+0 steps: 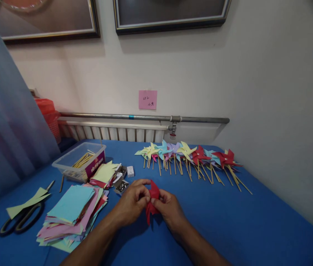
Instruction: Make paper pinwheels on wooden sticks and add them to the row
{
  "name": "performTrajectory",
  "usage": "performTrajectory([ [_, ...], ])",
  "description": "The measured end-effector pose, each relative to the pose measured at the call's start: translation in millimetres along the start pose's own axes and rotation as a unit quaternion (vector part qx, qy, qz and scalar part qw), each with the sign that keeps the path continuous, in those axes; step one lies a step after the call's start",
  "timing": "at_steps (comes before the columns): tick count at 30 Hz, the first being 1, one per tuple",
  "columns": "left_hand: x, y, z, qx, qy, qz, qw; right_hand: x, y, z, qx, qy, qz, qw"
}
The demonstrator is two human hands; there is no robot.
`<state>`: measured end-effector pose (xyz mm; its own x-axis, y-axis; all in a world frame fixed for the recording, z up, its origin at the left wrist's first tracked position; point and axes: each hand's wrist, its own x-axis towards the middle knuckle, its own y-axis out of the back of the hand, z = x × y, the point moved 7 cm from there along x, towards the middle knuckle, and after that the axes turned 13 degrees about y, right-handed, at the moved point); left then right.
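Now, hands: left hand & right hand, fingers of both pinching red paper pinwheel just above blue worktop.
Risk: folded tips could spring loose if pinch slackens.
Nearby: pin box, paper stack.

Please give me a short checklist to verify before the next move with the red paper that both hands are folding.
1. Both hands on the red paper: left hand and right hand pinch it together. Ok.
2. Pin already in the folded centre: hidden by fingers. Cannot tell.
3. Open box of pins near the left hand. Ok.
4. Sticks in the clear plastic tub, farther left. Ok.
5. Scissors lie apart from the hands, on the blue table. Ok.
6. Finished pinwheels in a row behind the hands, not touched by them. Ok.
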<state>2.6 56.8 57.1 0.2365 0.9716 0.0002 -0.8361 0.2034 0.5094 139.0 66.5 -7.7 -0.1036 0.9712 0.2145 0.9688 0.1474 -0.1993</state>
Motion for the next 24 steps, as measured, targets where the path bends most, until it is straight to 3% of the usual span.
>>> performTrajectory([
  [24, -0.2, -3.0, 0.2, 0.012, -0.032, 0.013, 0.999, -0.9, 1.5, 5.3, 0.004, 0.000, -0.016, 1.000],
])
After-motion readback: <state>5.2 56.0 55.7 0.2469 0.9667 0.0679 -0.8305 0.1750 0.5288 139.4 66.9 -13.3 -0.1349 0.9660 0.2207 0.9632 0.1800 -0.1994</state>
